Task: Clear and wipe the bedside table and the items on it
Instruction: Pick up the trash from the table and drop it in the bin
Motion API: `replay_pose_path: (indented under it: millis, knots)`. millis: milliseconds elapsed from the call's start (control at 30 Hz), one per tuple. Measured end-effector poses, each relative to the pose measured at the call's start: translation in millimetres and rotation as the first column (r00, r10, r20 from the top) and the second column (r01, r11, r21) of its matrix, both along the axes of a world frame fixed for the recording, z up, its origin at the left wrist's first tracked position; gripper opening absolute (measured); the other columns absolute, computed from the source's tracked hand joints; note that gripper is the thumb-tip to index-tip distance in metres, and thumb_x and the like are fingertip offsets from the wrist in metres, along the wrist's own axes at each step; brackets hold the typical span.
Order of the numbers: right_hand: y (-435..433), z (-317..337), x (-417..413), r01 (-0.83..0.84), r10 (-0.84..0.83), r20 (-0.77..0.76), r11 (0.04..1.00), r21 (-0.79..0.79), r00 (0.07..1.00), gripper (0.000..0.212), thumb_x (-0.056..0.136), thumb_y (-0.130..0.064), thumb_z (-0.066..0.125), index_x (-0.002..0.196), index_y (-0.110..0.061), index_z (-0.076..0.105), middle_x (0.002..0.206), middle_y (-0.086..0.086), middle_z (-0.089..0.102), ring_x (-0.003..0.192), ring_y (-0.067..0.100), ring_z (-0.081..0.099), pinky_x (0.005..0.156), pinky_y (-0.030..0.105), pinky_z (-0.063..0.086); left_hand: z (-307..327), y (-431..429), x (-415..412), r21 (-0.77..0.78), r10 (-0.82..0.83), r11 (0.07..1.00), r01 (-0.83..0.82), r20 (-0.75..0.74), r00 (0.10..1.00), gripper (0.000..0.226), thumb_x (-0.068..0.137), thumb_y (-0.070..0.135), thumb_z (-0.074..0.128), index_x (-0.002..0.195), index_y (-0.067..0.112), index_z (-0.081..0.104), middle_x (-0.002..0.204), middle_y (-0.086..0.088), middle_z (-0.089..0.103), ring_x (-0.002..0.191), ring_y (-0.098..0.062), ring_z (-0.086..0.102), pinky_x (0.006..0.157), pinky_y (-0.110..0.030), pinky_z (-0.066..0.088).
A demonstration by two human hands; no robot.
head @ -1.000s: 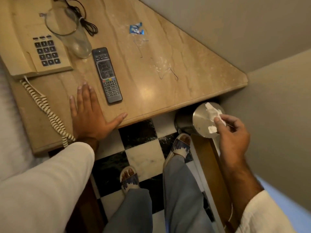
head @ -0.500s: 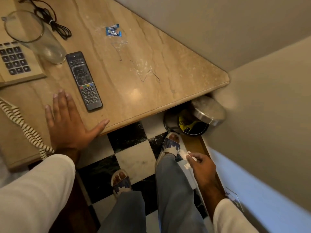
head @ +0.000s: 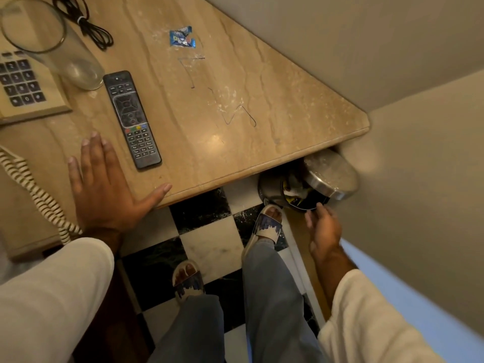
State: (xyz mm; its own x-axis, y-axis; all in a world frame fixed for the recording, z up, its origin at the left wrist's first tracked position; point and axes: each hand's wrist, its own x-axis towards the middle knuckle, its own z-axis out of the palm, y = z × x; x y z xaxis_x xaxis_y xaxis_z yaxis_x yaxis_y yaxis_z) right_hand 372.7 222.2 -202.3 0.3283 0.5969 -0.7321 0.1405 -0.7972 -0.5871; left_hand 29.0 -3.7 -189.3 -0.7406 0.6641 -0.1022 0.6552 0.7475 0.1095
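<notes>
The beige marble bedside table [head: 262, 142] carries a black remote [head: 131, 119], a clear glass [head: 52, 45], a beige telephone [head: 23, 82] with a coiled cord [head: 39, 197], a black cable [head: 86, 24] and a blue candy wrapper [head: 182, 38]. Dusty smears and thin dark lines mark the middle of the tabletop. My left hand [head: 104, 187] lies flat on the table's front edge, fingers spread. My right hand [head: 323, 229] hangs empty beside the open steel pedal bin [head: 269, 189], whose lid [head: 330, 174] is tilted up. White paper [head: 296, 191] lies inside the bin.
The bin stands under the table's right corner against the beige wall [head: 419, 179]. My right sandalled foot [head: 268, 224] is at the bin's base, my left foot [head: 187, 281] on the black and white checkered floor [head: 209, 239].
My right hand lowered from above the closed bin with the white paper; the lid opened, the paper now lies in the bin and the hand is empty. My left hand stayed put.
</notes>
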Motion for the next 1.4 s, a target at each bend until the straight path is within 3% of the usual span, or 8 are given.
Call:
replay_pose_path:
  millis: [200,433,533,667,867,1000,1133,1400]
  knots:
    - [-33.6,60.2,-50.9,-0.518,0.498,0.146,0.837,0.175,0.855,0.013,0.105,-0.023,0.063,0.110,-0.024,0.074,0.090,-0.006,0.076,0.086,0.011,0.071,0.063,0.015,0.056,0.9,-0.1,-1.9,-0.026,0.006,1.000,-0.006,0.007,1.000,0.135,0.076,0.096,0.038,0.165,-0.003,0.017,0.176,-0.022,0.014,0.164,-0.040,0.015,0.132,-0.059,0.009]
    - [25.2,103.1,-213.3,-0.787,0.736,0.429,0.227,0.574,0.524,0.020,0.098,-0.017,0.070,0.117,-0.019,0.076,0.109,-0.006,0.068,0.094,0.005,0.066,0.082,0.015,0.055,1.0,-0.9,-0.8,-0.043,-0.010,0.999,0.010,0.007,1.000,0.136,0.076,0.098,0.037,0.165,-0.004,0.019,0.176,-0.022,0.016,0.163,-0.040,0.019,0.133,-0.060,0.011]
    - [62.1,89.5,-294.6,-0.848,0.741,0.529,0.102,0.520,0.413,0.035,0.096,-0.023,0.070,0.130,-0.017,0.072,0.126,0.002,0.065,0.103,0.009,0.066,0.092,0.020,0.056,1.1,-1.2,-2.2,-0.045,-0.009,0.999,0.009,0.006,1.000,0.136,0.076,0.098,0.037,0.165,-0.004,0.020,0.176,-0.022,0.017,0.163,-0.040,0.019,0.133,-0.060,0.012]
    - [89.0,72.7,-368.3,-0.956,0.726,0.685,-0.152,0.252,0.065,0.053,0.098,-0.028,0.068,0.149,-0.018,0.058,0.145,0.008,0.053,0.129,0.022,0.058,0.109,0.022,0.041,2.1,-0.2,-2.5,-0.063,-0.014,0.998,0.014,0.013,1.000,0.136,0.077,0.099,0.035,0.165,-0.004,0.021,0.176,-0.021,0.017,0.163,-0.039,0.019,0.132,-0.061,0.013]
    - [101.3,64.0,-397.4,-0.961,0.636,0.764,-0.263,0.081,-0.109,0.029,0.098,-0.034,0.069,0.122,-0.021,0.077,0.129,0.009,0.064,0.120,0.029,0.063,0.099,0.034,0.049,5.0,-0.9,-4.1,-0.088,-0.015,0.996,0.017,0.025,1.000,0.137,0.077,0.100,0.032,0.165,-0.004,0.022,0.176,-0.022,0.017,0.164,-0.038,0.018,0.132,-0.062,0.014]
    - [96.9,81.7,-364.8,-0.933,0.690,0.699,-0.098,0.346,0.187,0.015,0.092,-0.038,0.074,0.101,-0.031,0.083,0.103,-0.008,0.067,0.094,0.007,0.062,0.077,0.014,0.043,4.8,-1.4,-4.3,-0.093,-0.007,0.996,0.010,0.027,1.000,0.137,0.077,0.101,0.031,0.166,-0.003,0.021,0.177,-0.021,0.016,0.165,-0.037,0.016,0.132,-0.061,0.013]
    - [54.2,113.3,-248.8,-0.811,0.754,0.421,0.247,0.530,0.504,0.014,0.091,-0.044,0.077,0.098,-0.033,0.082,0.097,-0.009,0.079,0.093,0.010,0.072,0.086,0.035,0.059,3.7,-1.8,-4.8,-0.083,-0.003,0.997,0.006,0.033,0.999,0.137,0.076,0.100,0.033,0.166,-0.003,0.019,0.177,-0.021,0.015,0.165,-0.037,0.015,0.133,-0.061,0.011]
    - [-30.2,81.8,-13.9,-0.603,0.623,0.088,0.778,-0.174,0.778,0.014,0.097,-0.015,0.072,0.109,-0.012,0.079,0.090,0.011,0.078,0.080,0.021,0.069,0.071,0.029,0.057,1.1,0.3,-2.9,-0.053,0.004,0.999,-0.003,0.013,1.000,0.137,0.076,0.099,0.034,0.164,-0.004,0.021,0.176,-0.022,0.017,0.164,-0.039,0.017,0.133,-0.061,0.011]
